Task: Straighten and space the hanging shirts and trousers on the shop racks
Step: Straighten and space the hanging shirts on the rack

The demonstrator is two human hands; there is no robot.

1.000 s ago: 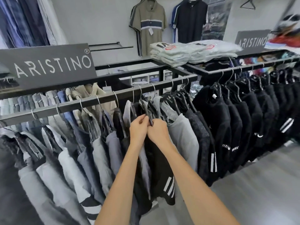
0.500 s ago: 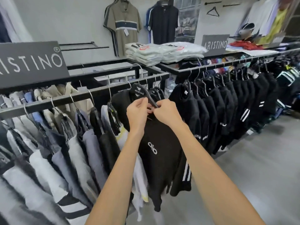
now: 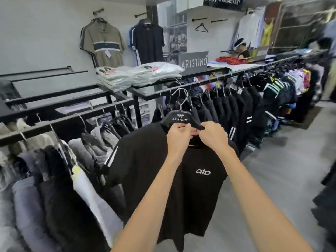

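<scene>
Hands, two: left hand (image 3: 179,138) and right hand (image 3: 215,137) meet at centre, fingers curled, pinching one black tee (image 3: 154,170) at the collar, on one hanger (image 3: 179,118); two racks behind: 9 o'clock rack (image 3: 63,119), 2 o'clock rack (image 3: 209,80)

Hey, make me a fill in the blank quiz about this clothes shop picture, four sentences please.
1. The left hand and right hand both hold a T-shirt coloured ____.
2. Its chest logo reads ____.
3. Its hanger is printed with the brand ____.
4. The olive striped polo hangs on the ____.
Missing words: black; alo; ARISTINO; wall.
</scene>
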